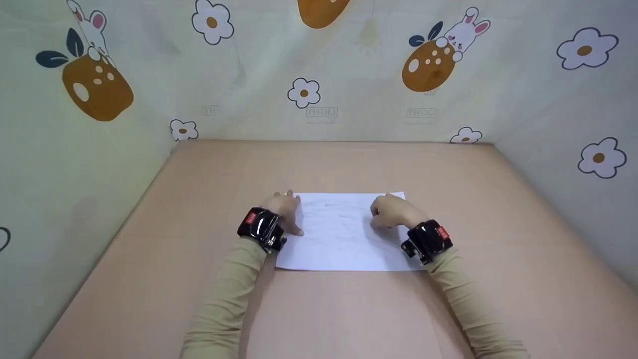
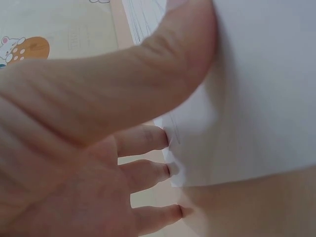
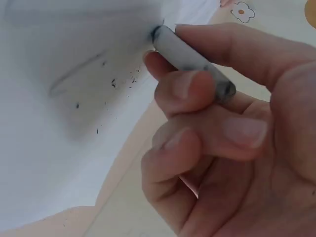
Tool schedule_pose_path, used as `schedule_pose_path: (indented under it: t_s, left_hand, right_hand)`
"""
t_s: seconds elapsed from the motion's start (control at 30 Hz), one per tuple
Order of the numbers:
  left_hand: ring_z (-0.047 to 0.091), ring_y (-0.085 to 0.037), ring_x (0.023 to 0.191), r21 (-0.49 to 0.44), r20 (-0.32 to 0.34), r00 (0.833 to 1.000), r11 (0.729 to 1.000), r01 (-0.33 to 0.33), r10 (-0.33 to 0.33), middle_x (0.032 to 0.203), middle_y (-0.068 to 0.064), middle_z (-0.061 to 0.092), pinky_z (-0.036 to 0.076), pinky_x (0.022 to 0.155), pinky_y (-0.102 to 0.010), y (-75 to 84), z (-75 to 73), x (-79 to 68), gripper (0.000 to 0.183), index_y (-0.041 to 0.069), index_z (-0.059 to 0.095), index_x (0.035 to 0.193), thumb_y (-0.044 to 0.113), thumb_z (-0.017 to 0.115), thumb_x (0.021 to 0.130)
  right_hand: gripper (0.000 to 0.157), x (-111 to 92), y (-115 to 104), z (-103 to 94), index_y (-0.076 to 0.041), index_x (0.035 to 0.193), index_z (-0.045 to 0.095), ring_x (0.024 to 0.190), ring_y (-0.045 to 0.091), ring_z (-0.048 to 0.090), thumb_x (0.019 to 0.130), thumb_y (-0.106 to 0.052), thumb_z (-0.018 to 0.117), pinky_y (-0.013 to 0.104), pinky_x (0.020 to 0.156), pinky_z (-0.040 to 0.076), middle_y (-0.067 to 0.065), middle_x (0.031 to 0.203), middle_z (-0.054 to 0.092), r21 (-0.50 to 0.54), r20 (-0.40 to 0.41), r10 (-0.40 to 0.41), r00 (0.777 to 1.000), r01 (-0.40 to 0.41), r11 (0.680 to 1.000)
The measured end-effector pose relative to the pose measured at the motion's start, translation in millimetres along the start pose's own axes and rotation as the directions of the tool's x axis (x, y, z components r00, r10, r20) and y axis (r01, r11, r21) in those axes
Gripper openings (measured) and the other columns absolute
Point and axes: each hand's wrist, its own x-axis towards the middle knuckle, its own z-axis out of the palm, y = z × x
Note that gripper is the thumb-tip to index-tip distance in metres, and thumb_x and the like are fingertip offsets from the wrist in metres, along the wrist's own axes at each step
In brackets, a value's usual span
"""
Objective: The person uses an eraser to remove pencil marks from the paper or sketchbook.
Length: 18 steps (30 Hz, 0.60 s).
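A white sheet of paper (image 1: 339,252) lies flat on the table, with faint grey pencil strokes (image 1: 336,205) on its upper half. My left hand (image 1: 285,209) rests on the sheet's left edge, thumb and fingers spread. In the left wrist view, the thumb (image 2: 187,54) lies over the paper and fingertips touch its edge. My right hand (image 1: 394,210) is over the sheet's right part. It pinches a small white eraser (image 3: 183,55) with dark smudged ends, one end right at the paper. Dark crumbs (image 3: 113,83) and a grey stroke (image 3: 76,73) show beside it.
The tan tabletop (image 1: 209,174) extends around the sheet on all sides. Behind it and at both sides hangs a pale curtain (image 1: 259,65) printed with flowers, rabbits and orange fruit. Each wrist carries a black camera (image 1: 262,228).
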Motion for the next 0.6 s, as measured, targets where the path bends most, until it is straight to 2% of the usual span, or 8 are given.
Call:
schedule_pose_path:
  t_s: [0.13,0.23,0.47,0.5,0.6]
  left_hand:
    - [0.007,-0.046,0.145,-0.003,-0.002,1.000,1.000,-0.002,0.002,0.159,-0.020,0.005,0.011,0.119,-0.059,1.6,-0.7,0.4,0.102,0.004,0.014,0.152,0.043,0.073,0.079]
    - [0.007,-0.047,0.145,0.000,-0.003,1.000,1.000,-0.007,0.007,0.159,-0.021,0.005,0.011,0.119,-0.059,1.4,-2.2,0.9,0.102,0.004,0.014,0.152,0.044,0.073,0.079]
    - [0.008,-0.047,0.144,0.007,-0.007,1.000,1.000,-0.010,0.010,0.159,-0.021,0.006,0.011,0.120,-0.057,-1.2,-1.2,0.0,0.100,0.004,0.015,0.152,0.044,0.073,0.079]
    - [0.008,-0.047,0.144,0.007,-0.007,1.000,1.000,-0.009,0.009,0.159,-0.021,0.006,0.011,0.120,-0.057,-1.1,-1.0,-0.1,0.100,0.004,0.016,0.152,0.044,0.073,0.079]
    - [0.009,-0.048,0.144,0.015,-0.009,1.000,1.000,-0.018,0.018,0.159,-0.021,0.007,0.011,0.120,-0.057,-0.6,-0.9,0.3,0.100,0.004,0.016,0.151,0.044,0.073,0.079]
  right_hand:
    - [0.011,-8,-1,-6.8,-0.010,0.059,0.055,0.052,0.013,0.045,0.066,-0.006,0.063,0.022,0.044,0.034,-0.003,0.053,0.049,-0.104,0.067,0.139,0.988,-0.132,0.986]
    - [0.011,-12,-1,-11.0,-0.009,0.058,0.055,0.054,0.015,0.046,0.065,-0.005,0.063,0.023,0.044,0.037,0.000,0.056,0.050,-0.166,0.106,0.199,0.974,-0.180,0.970]
    - [0.010,-8,0,-9.0,-0.012,0.062,0.058,0.048,0.010,0.042,0.072,-0.012,0.062,0.020,0.043,0.032,-0.006,0.050,0.049,-0.007,0.062,0.078,0.995,-0.078,0.997]
    - [0.012,-8,1,-9.1,-0.012,0.061,0.057,0.048,0.010,0.041,0.071,-0.012,0.062,0.020,0.044,0.031,-0.006,0.049,0.048,-0.013,0.067,0.077,0.995,-0.076,0.997]
    - [0.019,-11,7,-11.2,-0.013,0.055,0.053,0.047,0.010,0.041,0.069,-0.010,0.066,0.022,0.044,0.031,-0.006,0.047,0.046,-0.044,0.129,0.160,0.979,-0.155,0.987]
